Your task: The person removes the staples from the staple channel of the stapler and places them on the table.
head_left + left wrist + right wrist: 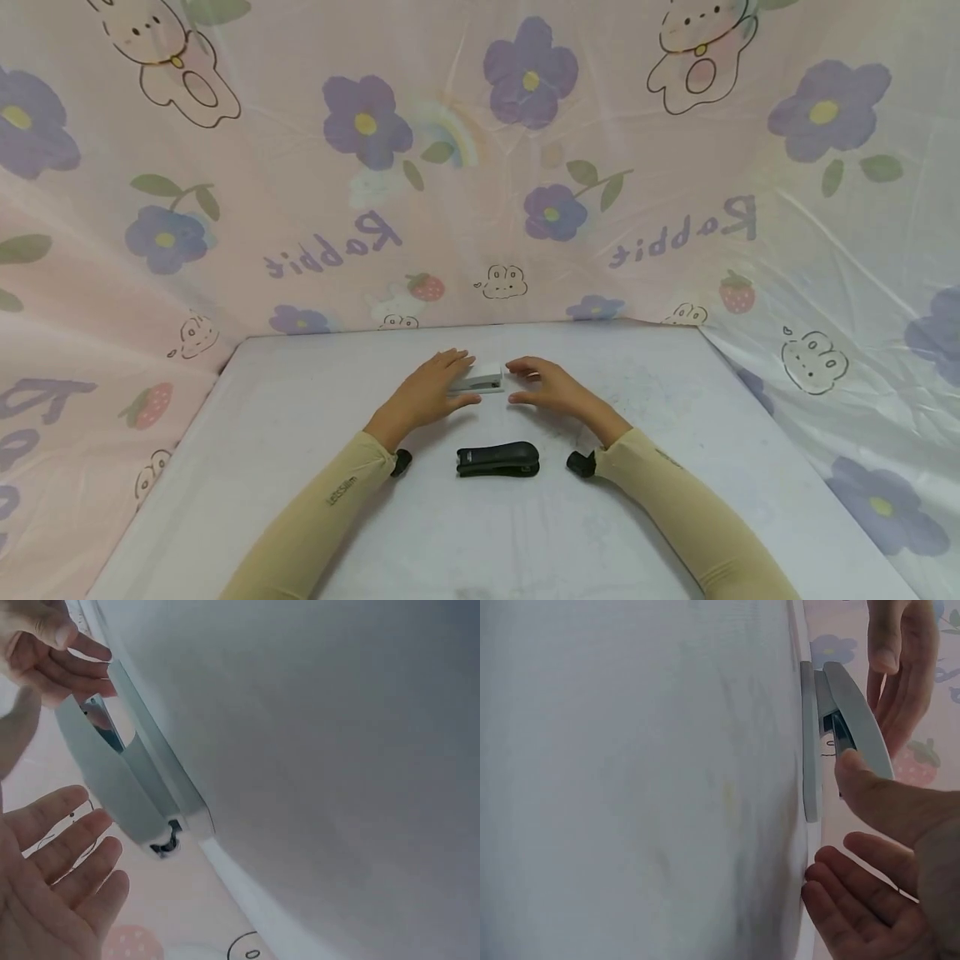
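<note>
A light grey and white stapler (486, 382) stands on the table's far part, between the two hands. My left hand (433, 390) is at its left end, fingers extended; in the left wrist view the fingertips (105, 847) sit close beside the stapler's top arm. On the other side my right hand (558, 390) has its thumb and loosely bent fingers spread apart around the right end, with nothing gripped. The right wrist view shows the thumb (870, 784) overlapping the stapler's raised arm (859, 712). Nearer the body lies a black stapler (498, 460), untouched.
The white table (300, 417) meets a patterned curtain (465, 250) with flowers and rabbits at its back edge and along both sides. Black wrist-worn pieces (581, 463) stick out from under both beige sleeves (330, 508), flanking the black stapler.
</note>
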### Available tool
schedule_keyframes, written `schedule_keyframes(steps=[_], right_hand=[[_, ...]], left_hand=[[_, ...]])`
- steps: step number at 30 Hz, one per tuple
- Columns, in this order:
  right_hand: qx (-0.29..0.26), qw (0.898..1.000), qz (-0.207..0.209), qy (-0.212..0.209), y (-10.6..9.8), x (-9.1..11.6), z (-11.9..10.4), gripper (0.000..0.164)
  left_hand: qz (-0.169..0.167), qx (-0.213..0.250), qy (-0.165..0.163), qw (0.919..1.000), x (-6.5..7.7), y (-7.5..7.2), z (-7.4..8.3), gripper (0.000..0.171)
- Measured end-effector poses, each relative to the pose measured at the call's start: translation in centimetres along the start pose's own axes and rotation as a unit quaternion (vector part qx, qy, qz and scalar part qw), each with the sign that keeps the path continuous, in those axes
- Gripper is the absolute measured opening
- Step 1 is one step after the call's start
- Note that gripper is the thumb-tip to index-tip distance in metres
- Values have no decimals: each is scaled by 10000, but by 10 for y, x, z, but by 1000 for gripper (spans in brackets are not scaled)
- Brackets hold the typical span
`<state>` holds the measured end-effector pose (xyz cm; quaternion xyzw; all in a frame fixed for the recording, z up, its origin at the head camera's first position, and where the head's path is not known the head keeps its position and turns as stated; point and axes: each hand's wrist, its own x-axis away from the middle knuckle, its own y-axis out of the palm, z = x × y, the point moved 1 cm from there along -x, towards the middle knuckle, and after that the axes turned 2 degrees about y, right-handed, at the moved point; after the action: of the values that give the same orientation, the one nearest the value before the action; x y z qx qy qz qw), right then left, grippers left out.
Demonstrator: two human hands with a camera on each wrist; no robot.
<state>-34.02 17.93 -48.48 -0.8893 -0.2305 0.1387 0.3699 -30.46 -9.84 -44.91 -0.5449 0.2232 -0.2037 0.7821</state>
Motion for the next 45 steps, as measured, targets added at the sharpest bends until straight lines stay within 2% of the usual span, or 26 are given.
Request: schedule_keyframes(steps=[6, 17, 24, 30, 39, 45], right_hand=[[-117, 9999, 47, -22, 1, -8, -1, 53], [-177, 9995, 100, 232, 5, -21, 0, 38], [-198, 9987, -9, 464, 8, -28, 2, 39], [-136, 9985, -114, 519, 7, -32, 0, 35], [-364, 9970, -140, 667, 8, -37, 3, 29], [-527, 9959, -156, 725, 7, -37, 1, 29]], left_hand=[[15, 557, 18, 9984, -15, 6, 1, 67], [-158, 792, 158, 9966, -36, 10, 3, 54], [-225, 686, 142, 9973, -45, 11, 3, 47], [-322, 531, -86, 9980, -50, 9, 6, 46], [-479, 223, -164, 9985, -56, 10, 11, 47], [-590, -73, -224, 9980, -60, 14, 17, 33]])
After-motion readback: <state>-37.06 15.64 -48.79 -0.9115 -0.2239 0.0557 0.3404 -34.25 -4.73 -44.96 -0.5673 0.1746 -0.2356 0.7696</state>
